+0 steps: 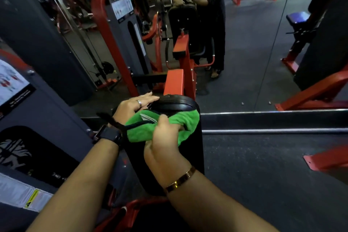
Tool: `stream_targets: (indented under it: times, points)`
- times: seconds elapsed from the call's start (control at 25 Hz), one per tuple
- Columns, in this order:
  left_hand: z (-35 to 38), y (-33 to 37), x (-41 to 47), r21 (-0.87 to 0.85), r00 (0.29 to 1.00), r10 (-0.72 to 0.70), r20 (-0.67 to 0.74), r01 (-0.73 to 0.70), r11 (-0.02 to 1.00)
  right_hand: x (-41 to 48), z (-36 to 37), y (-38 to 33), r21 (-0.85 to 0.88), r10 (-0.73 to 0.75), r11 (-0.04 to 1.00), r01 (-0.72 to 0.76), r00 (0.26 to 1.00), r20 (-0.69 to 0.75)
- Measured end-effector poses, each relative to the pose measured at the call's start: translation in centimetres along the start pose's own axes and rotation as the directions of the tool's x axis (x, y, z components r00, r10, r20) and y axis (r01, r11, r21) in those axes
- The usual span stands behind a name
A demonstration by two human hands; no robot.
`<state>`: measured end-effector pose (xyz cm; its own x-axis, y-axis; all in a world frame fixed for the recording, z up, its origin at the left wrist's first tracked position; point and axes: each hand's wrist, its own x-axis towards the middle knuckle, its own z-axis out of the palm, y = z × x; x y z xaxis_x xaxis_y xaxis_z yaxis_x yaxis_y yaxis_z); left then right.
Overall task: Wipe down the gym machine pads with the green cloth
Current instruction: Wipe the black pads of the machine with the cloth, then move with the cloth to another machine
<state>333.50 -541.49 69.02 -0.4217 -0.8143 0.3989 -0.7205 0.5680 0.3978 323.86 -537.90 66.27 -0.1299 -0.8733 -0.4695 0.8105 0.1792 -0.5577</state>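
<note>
A black upright back pad (190, 149) of a red-framed gym machine stands right in front of me. The green cloth (188, 120) is draped over the pad's upper front. My right hand (165, 141) grips the bunched cloth against the pad, thumb up. My left hand (131, 107), with a ring and a dark wristwatch, lies with straight fingers on the pad's top left edge. A black strap hangs by the left wrist.
A wall mirror (244, 62) faces me, with a metal rail (273, 113) along its base. A grey weight-stack housing (37, 118) with an instruction label stands at my left. Red frame pieces (327, 160) lie on the dark floor at right. The mirror shows a person standing.
</note>
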Motion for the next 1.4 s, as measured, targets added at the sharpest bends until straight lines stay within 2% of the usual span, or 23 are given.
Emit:
stream_targets:
  times: [0.04, 0.12, 0.24, 0.28, 0.32, 0.4, 0.44, 0.52, 0.6, 0.68, 0.72, 0.76, 0.84, 0.88, 0.92, 1.0, 1.04, 1.08, 1.12, 1.2, 1.28, 1.32, 1.4]
  points:
    - [-0.7, 0.9, 0.2, -0.113, 0.995, -0.102, 0.015, 0.103, 0.988, -0.5, 0.7, -0.4, 0.080, -0.045, 0.996, 0.041, 0.998, 0.044]
    - [-1.4, 2.3, 0.4, -0.294, 0.976, -0.207, 0.068, 0.218, 0.931, -2.1, 0.6, -1.3, 0.096, -0.098, 0.992, 0.082, 0.981, 0.171]
    - [-1.8, 4.4, 0.6, -0.410, 0.968, -0.222, 0.120, 0.252, 0.876, -4.1, -1.6, -2.7, -0.137, -0.153, 0.966, 0.221, 0.909, 0.388]
    - [-2.0, 5.4, 0.8, -0.489, 0.961, -0.252, 0.110, 0.273, 0.829, -4.4, -2.1, -3.9, -0.265, -0.206, 0.899, 0.349, 0.871, 0.446]
    - [-2.1, 6.4, 0.9, -0.591, 0.954, -0.287, 0.084, 0.280, 0.756, -4.6, -2.3, -5.1, -0.383, -0.262, 0.779, 0.496, 0.813, 0.520]
    - [-2.5, 9.1, 1.2, -0.756, 0.927, -0.370, 0.062, 0.285, 0.589, -4.8, -2.6, -7.5, -0.526, -0.310, 0.439, 0.728, 0.672, 0.672]
    - [-2.6, 10.2, 1.5, -0.796, 0.927, -0.366, 0.081, 0.281, 0.537, -5.0, -2.8, -8.3, -0.555, -0.318, 0.264, 0.789, 0.614, 0.722]
    - [-2.7, 13.1, 1.9, -0.872, 0.932, -0.359, 0.047, 0.214, 0.441, -6.3, -2.9, -10.0, -0.607, -0.266, 0.045, 0.794, 0.595, 0.759]
    - [-2.4, 15.5, 1.8, -0.964, 0.888, -0.450, -0.097, 0.029, 0.264, -7.9, -2.8, -11.2, -0.653, -0.219, -0.084, 0.752, 0.626, 0.749]
    - [-2.1, 17.9, 1.4, -0.990, 0.849, -0.512, -0.134, -0.095, 0.102, -9.7, -2.8, -12.8, -0.681, -0.245, -0.197, 0.706, 0.637, 0.731]
    - [-2.0, 18.9, 1.3, -0.992, 0.856, -0.502, -0.126, -0.097, 0.083, -10.3, -2.9, -13.6, -0.680, -0.260, -0.242, 0.692, 0.629, 0.733]
    - [-1.7, 19.7, 1.2, -0.988, 0.870, -0.475, -0.134, -0.082, 0.128, -10.7, -3.0, -14.6, -0.664, -0.255, -0.289, 0.690, 0.613, 0.748]
    - [-1.5, 21.8, 1.2, -0.957, 0.854, -0.486, -0.185, -0.043, 0.288, -11.8, -4.0, -16.9, -0.578, -0.194, -0.380, 0.722, 0.549, 0.813]
    - [-1.6, 22.7, 1.5, -0.944, 0.831, -0.515, -0.208, -0.033, 0.327, -12.2, -4.8, -18.3, -0.521, -0.161, -0.391, 0.758, 0.501, 0.850]
    - [-1.8, 23.6, 1.8, -0.951, 0.825, -0.528, -0.202, -0.035, 0.309, -12.9, -5.6, -20.0, -0.465, -0.158, -0.360, 0.809, 0.438, 0.885]
    - [-1.8, 25.9, 2.4, -0.988, 0.851, -0.510, -0.122, -0.054, 0.145, -13.4, -7.6, -23.5, -0.404, -0.357, -0.204, 0.892, 0.317, 0.879]
    - [-1.7, 26.8, 2.6, -0.997, 0.870, -0.487, -0.073, -0.049, 0.061, -12.9, -8.6, -25.4, -0.428, -0.508, -0.133, 0.894, 0.309, 0.804]
    - [-1.4, 27.6, 2.9, -1.000, 0.883, -0.469, -0.031, -0.029, 0.013, -12.5, -9.3, -27.2, -0.466, -0.610, -0.047, 0.884, 0.343, 0.714]
    - [-0.8, 28.7, 3.3, -1.000, 0.897, -0.442, 0.002, -0.005, -0.015, -12.2, -10.1, -29.0, -0.513, -0.624, 0.056, 0.857, 0.431, 0.652]
    - [0.6, 31.1, 4.6, -0.998, 0.921, -0.386, 0.055, 0.049, -0.025, -11.0, -11.8, -32.1, -0.524, -0.505, 0.272, 0.807, 0.583, 0.636]
    - [2.9, 33.3, 6.6, -0.995, 0.922, -0.383, 0.062, 0.085, 0.044, -10.0, -13.8, -35.0, -0.513, -0.443, 0.339, 0.788, 0.615, 0.652]
    - [4.2, 34.0, 7.7, -0.988, 0.908, -0.418, 0.028, 0.090, 0.129, -9.5, -14.9, -36.5, -0.516, -0.456, 0.324, 0.793, 0.609, 0.650]
    - [7.3, 35.1, 9.9, -0.908, 0.855, -0.508, -0.104, 0.127, 0.400, -8.4, -17.4, -39.3, -0.524, -0.512, 0.287, 0.802, 0.591, 0.623]
